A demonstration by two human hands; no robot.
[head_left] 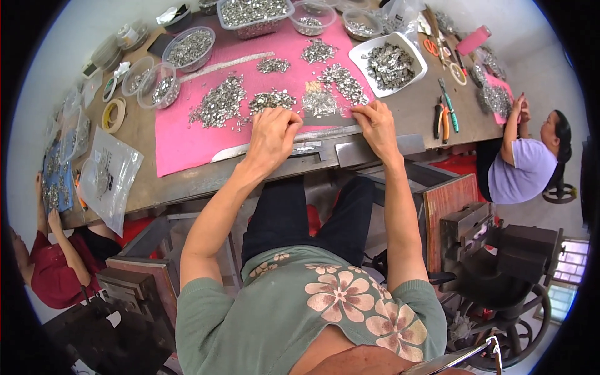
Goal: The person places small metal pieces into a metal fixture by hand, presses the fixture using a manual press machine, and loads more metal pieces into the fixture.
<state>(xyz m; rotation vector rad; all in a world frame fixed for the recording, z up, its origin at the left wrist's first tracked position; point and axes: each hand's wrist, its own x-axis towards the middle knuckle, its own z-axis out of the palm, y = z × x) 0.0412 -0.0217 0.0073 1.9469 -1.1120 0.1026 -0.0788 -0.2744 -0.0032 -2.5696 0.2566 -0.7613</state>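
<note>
My left hand (pixel 273 139) is bent over the front of a pink cloth (pixel 181 144), its thumb and fingertips pressed together. My right hand (pixel 378 128) makes a similar pinch farther right. What either pinch holds is too small to make out. Between the hands lies a flat dark grey strip (pixel 328 120), with a pile of thin silvery pieces (pixel 320 103) just behind it. A long silvery metal bar (pixel 331 132) runs along the cloth's front edge, below my fingers. Close behind my left hand is a heap of small shiny metal pieces (pixel 272 100).
More metal-piece heaps (pixel 220 103) cover the cloth. A white square bowl (pixel 390 64) of pieces stands right, beside pliers (pixel 445 119). Plastic tubs (pixel 189 49), a tape roll (pixel 113 117) and a plastic bag (pixel 115 175) sit left. Co-workers sit at left (pixel 62 269) and right (pixel 525 162).
</note>
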